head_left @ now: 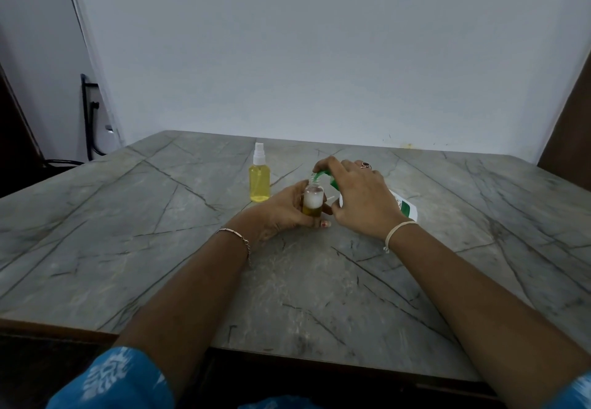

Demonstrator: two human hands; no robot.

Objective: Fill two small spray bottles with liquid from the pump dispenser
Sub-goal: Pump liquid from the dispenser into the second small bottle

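Grips in the curled fingers of the left hand (284, 213) a small clear uncapped bottle (312, 200), upright on the grey veined stone-look table (144, 232), olive-yellow liquid at the bottom and white froth above. Curls the fingers of the right hand (358, 197) over the green head (320, 175) of the pump dispenser (407, 207), spout at the bottle's mouth, white body mostly hidden behind that hand and seemingly tilted. Just left, apart: a second spray bottle (259, 181), clear plastic, white sprayer on, full of pale yellow liquid.

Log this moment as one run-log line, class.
step: filling | left hand: grips open bottle, partly full, foamy | right hand: grips pump dispenser, green spout at bottle mouth | capped spray bottle: full, upright
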